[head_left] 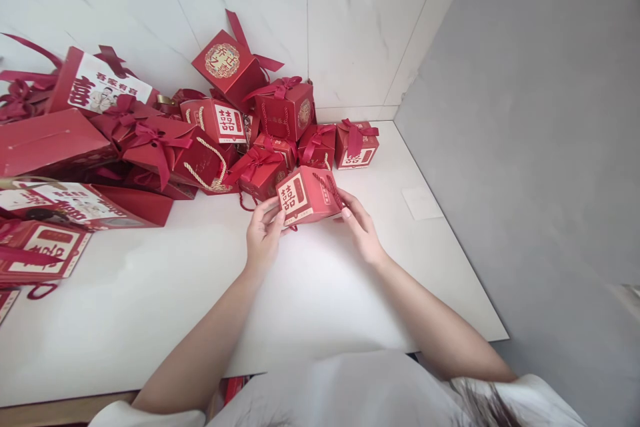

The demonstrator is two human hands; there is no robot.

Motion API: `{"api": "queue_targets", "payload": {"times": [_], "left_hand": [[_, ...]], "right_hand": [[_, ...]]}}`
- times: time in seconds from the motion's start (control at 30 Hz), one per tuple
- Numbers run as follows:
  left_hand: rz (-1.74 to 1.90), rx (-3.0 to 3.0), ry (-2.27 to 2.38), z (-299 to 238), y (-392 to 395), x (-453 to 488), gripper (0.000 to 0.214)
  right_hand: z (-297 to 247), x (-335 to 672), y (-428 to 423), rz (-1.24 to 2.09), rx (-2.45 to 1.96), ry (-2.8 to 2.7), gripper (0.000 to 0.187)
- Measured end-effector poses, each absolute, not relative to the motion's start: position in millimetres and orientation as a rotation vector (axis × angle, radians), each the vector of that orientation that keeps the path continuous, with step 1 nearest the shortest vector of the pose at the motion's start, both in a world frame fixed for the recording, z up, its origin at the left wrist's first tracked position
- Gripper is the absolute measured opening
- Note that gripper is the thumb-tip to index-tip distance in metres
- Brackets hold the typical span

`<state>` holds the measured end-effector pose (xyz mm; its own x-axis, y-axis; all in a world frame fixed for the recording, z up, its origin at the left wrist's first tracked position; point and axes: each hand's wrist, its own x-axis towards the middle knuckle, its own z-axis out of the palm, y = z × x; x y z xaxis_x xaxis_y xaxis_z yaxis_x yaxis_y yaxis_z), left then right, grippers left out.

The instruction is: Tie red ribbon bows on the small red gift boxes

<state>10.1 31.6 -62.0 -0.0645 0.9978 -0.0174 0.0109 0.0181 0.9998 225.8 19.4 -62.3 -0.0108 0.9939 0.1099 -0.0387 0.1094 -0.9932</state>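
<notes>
Between my two hands is a small red gift box [314, 197] with a white label bearing red characters on its left face and a dark red rope handle on its side. My left hand [263, 230] grips its left end, thumb in front and fingers behind. At the right end, my right hand [361, 225] pinches the box near the rope handle. A red box with a ribbon bow [261, 172] sits just behind my left hand. Another bow-tied box [356, 145] stands at the right end of the row behind.
Many red gift boxes with ribbons [170, 147] are heaped along the left and back of the white table [320, 300]. One box [227, 67] rests atop the pile. A white square [423, 203] lies near the right edge. A tiled wall [350, 27] rises behind.
</notes>
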Motion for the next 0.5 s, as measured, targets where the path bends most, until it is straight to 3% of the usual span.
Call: {"api": "queue_targets", "payload": {"times": [0.33,0.5], "left_hand": [[1.045,1.295,1.075,-63.3,33.5,2.8,0.075],[1.157,1.265,1.005,-74.4,37.0,-1.0,0.087]], "right_hand": [[-55.3,221.8,12.2,0.930,-1.084,-1.416,0.035],[-59.4,225.5,16.2,1.134,-1.026,-1.201,0.047]]}}
